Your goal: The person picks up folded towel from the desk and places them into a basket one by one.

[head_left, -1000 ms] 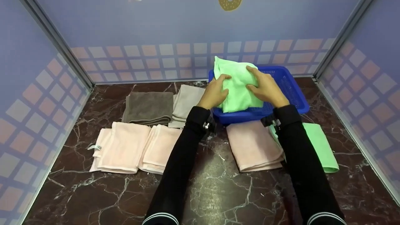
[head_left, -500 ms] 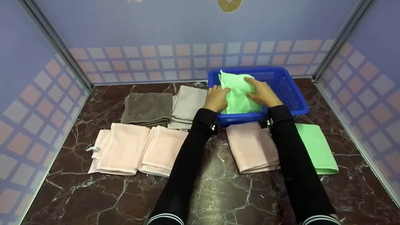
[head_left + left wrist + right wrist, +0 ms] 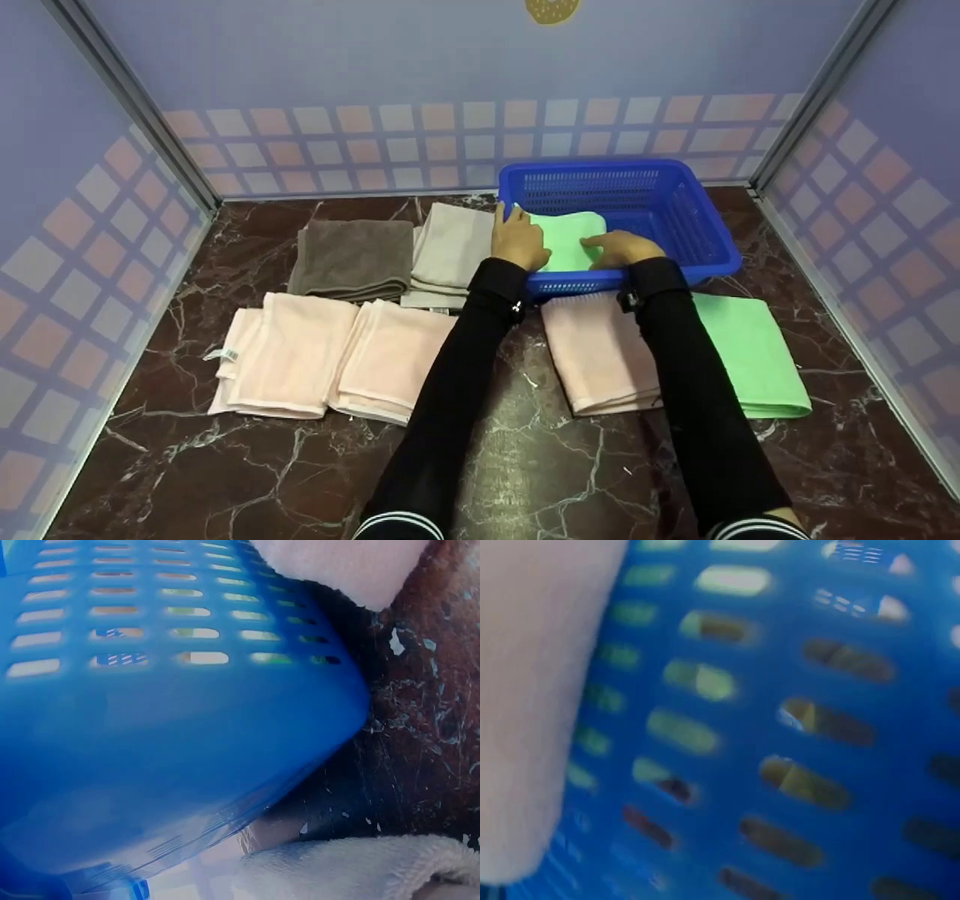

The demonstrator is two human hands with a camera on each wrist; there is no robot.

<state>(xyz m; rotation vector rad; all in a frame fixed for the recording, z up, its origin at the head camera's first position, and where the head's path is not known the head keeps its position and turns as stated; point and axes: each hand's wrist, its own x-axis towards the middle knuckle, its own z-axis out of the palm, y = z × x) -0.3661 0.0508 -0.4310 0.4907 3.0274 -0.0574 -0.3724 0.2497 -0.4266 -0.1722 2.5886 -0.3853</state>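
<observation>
A folded light-green towel (image 3: 566, 234) lies low in the left part of the blue plastic basket (image 3: 594, 166). My left hand (image 3: 519, 240) holds its left side, close to the basket's left wall, with the thumb on the cloth. From the right, my right hand (image 3: 628, 249) reaches over the front rim and grips the towel's right side, its thumb on top and the other fingers mostly hidden. The left wrist view is filled largely by the slotted basket wall (image 3: 180, 712). Green cloth shows through the slots beside part of the hand in the right wrist view.
Left of the basket lie a grey-brown towel (image 3: 356, 256) and a light-grey towel (image 3: 454, 244). Two pale-pink folded towels (image 3: 296, 352) sit in front of them. Before the basket are another pink towel (image 3: 600, 352) and a green towel (image 3: 761, 356). Panels enclose the marbled tabletop (image 3: 517, 465).
Both hands have lowered the green towel from above the basket down inside it, where it now lies flatter. The other towels and the basket stay in place.
</observation>
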